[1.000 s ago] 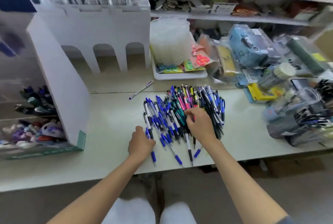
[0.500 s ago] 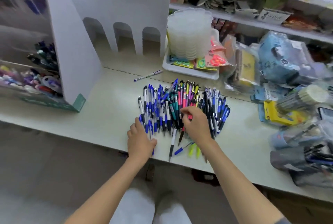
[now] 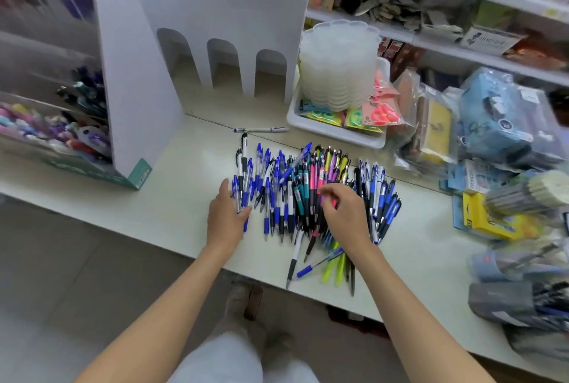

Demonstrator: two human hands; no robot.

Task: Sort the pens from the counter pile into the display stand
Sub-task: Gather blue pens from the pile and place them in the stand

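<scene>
Head view. Pen pile (image 3: pixel 308 191): centre frame, on surface (image 3: pixel 154 198). Display stand (image 3: pixel 215 44): upper left, well apart. Left hand (image 3: pixel 226 216): fingers straight against the pile's left edge. Right hand (image 3: pixel 345 213): fingers curled over pink pens, grip cannot be told. Risk: stray pens (image 3: pixel 332 265) at the near edge, likely swept floorward by a wrist.

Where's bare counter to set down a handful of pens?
Bare counter lies between the display stand and the pen pile, beside the left hand, and along the near edge right of the right arm. Crowded: a white tray behind the pile, packets heaped at the right end.
</scene>
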